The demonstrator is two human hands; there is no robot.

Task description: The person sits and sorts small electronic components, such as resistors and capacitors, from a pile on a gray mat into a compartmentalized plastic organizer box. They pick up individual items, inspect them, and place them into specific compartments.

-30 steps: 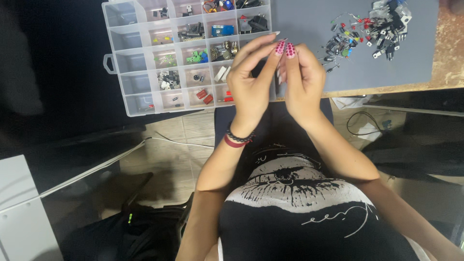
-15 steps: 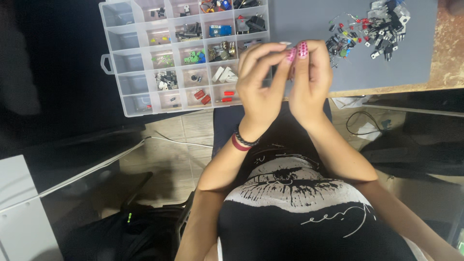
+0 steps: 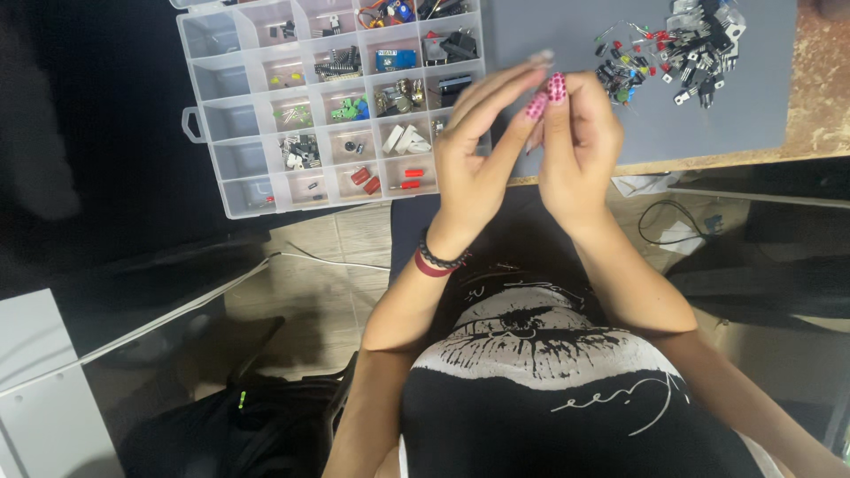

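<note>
Together, left hand (image 3: 474, 164) and right hand (image 3: 575, 146), fingertips pinched.

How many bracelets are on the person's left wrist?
2: a dark beaded bracelet nearer the left hand, and a red bracelet touching it, just below toward the forearm. Others may be hidden under the wrist.
</note>
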